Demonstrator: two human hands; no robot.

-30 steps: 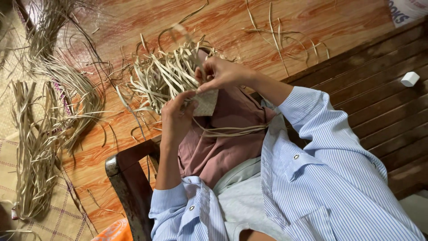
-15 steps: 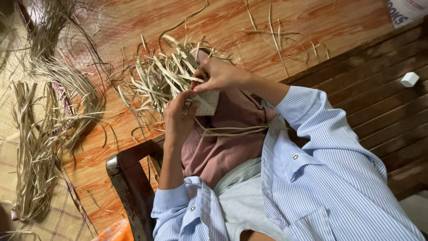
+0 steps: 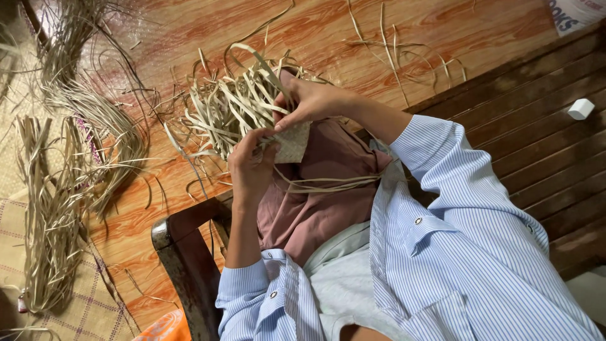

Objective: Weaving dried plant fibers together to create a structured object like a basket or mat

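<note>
Both my hands work over my lap in maroon trousers point(image 3: 315, 202). My left hand point(image 3: 249, 167) pinches the lower edge of a small pale woven patch point(image 3: 295, 144). My right hand point(image 3: 309, 101) grips the patch's upper edge together with some of the loose straw strips point(image 3: 230, 107) that fan out from it to the left. One strip loops up in an arc above the bunch. A few long strips point(image 3: 328, 185) trail from the patch across my lap.
I sit on a dark wooden chair point(image 3: 183, 252) on a reddish wood-pattern floor point(image 3: 315, 31). Bundles of dried straw point(image 3: 57, 208) lie at the left on a woven mat point(image 3: 69, 316). A slatted dark wooden surface point(image 3: 536, 145) with a small white block point(image 3: 581, 108) is at the right.
My hands and the woven patch have shifted slightly. The loose strips have swung, and one now arcs higher above the bunch.
</note>
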